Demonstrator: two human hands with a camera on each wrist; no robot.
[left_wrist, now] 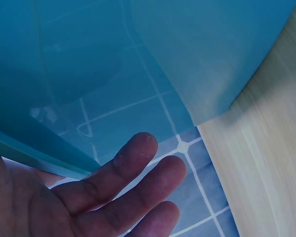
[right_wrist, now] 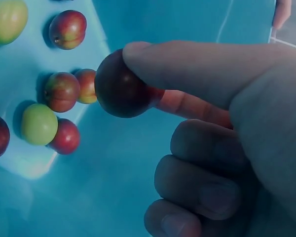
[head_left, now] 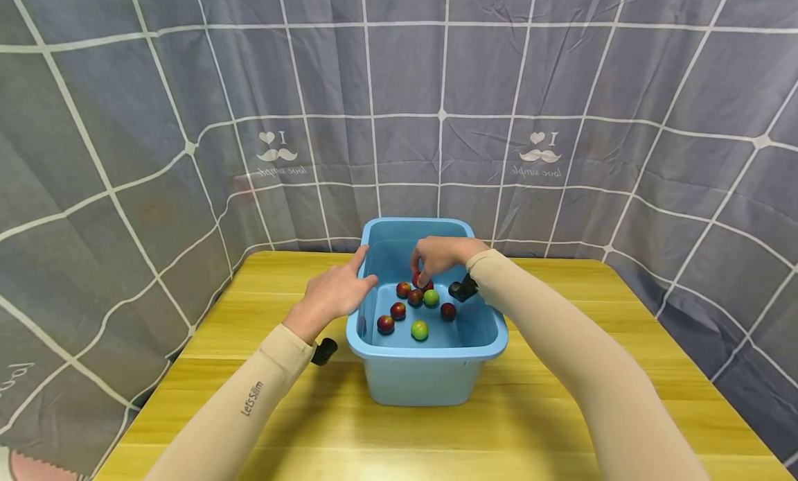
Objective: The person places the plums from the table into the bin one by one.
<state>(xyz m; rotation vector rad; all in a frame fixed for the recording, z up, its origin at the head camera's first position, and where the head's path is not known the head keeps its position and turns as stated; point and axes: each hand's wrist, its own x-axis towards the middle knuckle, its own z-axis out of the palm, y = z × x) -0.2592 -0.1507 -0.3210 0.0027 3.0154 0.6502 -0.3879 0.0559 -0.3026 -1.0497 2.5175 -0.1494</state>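
My right hand reaches down into a blue plastic tub. Between thumb and index finger it pinches a dark red plum, held over the tub floor, while the other fingers curl in towards the palm. Several red plums and two green plums lie loose on the bottom of the tub. At the tub's left rim rests my left hand, its thumb laid over the edge. In the left wrist view, loosely extended fingers of this hand show beside the tub's outer wall, holding no plum.
The tub stands on a yellow wood-grain table. A grey curtain with white grid lines hangs behind the table and along both sides. Each wrist carries a small dark camera, the right one over the tub's inside.
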